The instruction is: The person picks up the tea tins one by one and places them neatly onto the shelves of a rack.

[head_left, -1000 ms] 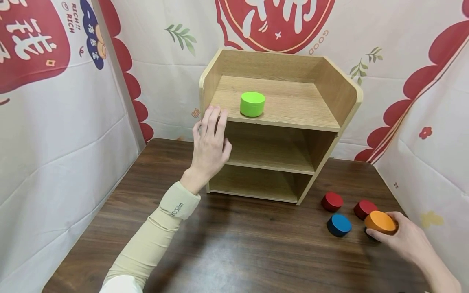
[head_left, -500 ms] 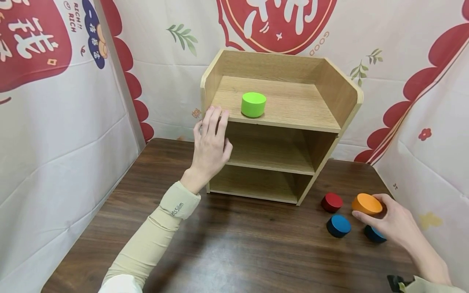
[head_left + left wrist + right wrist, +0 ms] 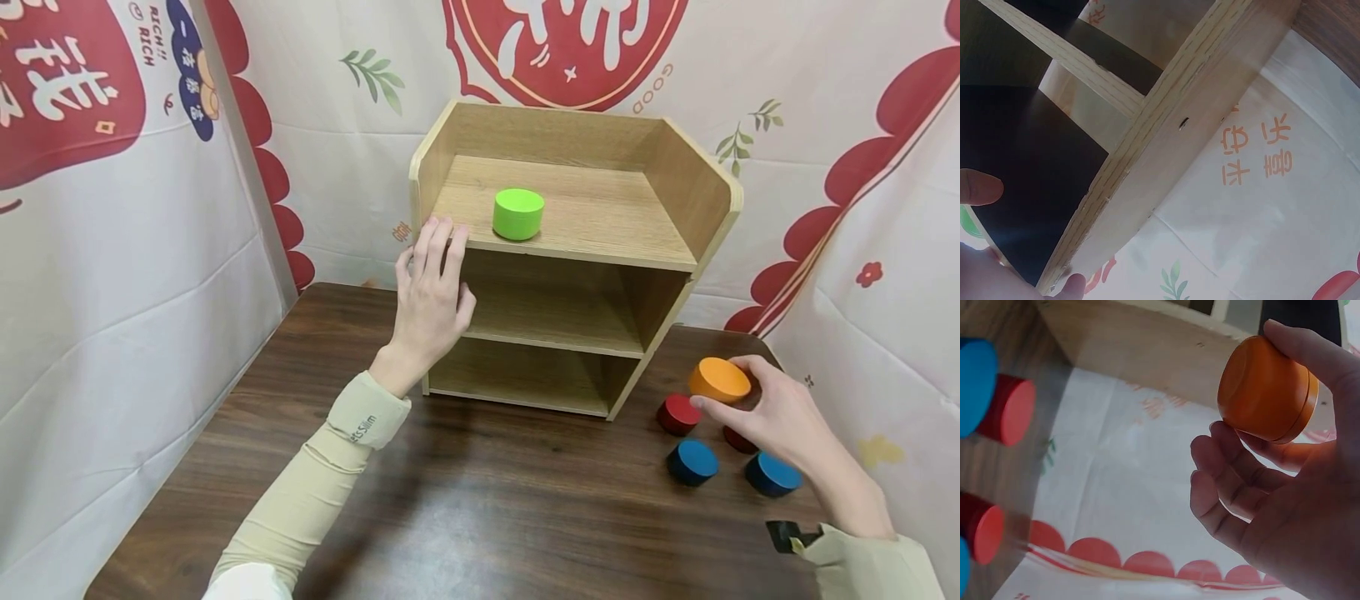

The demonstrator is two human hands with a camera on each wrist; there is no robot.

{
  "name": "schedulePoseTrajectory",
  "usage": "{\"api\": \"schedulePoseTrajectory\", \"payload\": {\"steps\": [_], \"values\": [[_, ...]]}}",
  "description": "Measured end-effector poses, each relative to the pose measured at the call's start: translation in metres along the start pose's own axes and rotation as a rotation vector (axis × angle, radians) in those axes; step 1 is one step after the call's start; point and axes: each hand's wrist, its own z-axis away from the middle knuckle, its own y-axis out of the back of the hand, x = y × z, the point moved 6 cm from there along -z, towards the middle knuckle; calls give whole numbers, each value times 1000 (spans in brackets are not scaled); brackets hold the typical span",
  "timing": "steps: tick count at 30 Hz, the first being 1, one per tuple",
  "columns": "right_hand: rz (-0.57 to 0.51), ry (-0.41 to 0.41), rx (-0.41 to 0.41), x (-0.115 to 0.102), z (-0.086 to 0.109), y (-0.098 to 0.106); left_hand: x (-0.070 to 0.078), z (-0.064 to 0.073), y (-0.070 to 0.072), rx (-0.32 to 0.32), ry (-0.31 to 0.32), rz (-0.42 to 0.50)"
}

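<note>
In the head view, my left hand (image 3: 433, 296) holds the left front corner of the wooden shelf (image 3: 562, 252), fingertips over the top board and thumb below it. In the left wrist view, the thumb (image 3: 982, 187) lies inside the side panel and a fingertip (image 3: 1074, 286) outside. My right hand (image 3: 783, 417) pinches a small orange round container (image 3: 720, 380) between thumb and fingers, off the table, right of the shelf. In the right wrist view, a seam rings the orange container (image 3: 1266, 387). A bright green round container (image 3: 517, 214) stands on the top board.
Below the right hand, two red round containers, one uncovered (image 3: 678, 414) and one mostly hidden (image 3: 738, 440), stand on the dark wooden table (image 3: 525, 500). Two blue ones, left (image 3: 692, 462) and right (image 3: 772, 474), are nearer the front. Printed white cloth (image 3: 337, 192) surrounds the table.
My right hand has lifted the orange container and carried it away from me and left, uncovering a blue one. The left hand and shelf stay put.
</note>
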Motion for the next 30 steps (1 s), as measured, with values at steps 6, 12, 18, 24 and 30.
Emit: {"api": "schedulePoseTrajectory", "payload": {"steps": [6,12,18,24,30], "values": [[3,29,8,-21,-11,6,0,0,-1,12,-2,-1],[-18,78,23,-43,-20,14,0,1,-1,20,-7,1],[-32,125,43,-63,-27,24,1,1,-1,23,-14,6],[-48,149,82,-81,-33,32,0,1,-1,23,-12,6],[-65,187,90,-100,-41,40,0,1,-1,26,-13,9]]}}
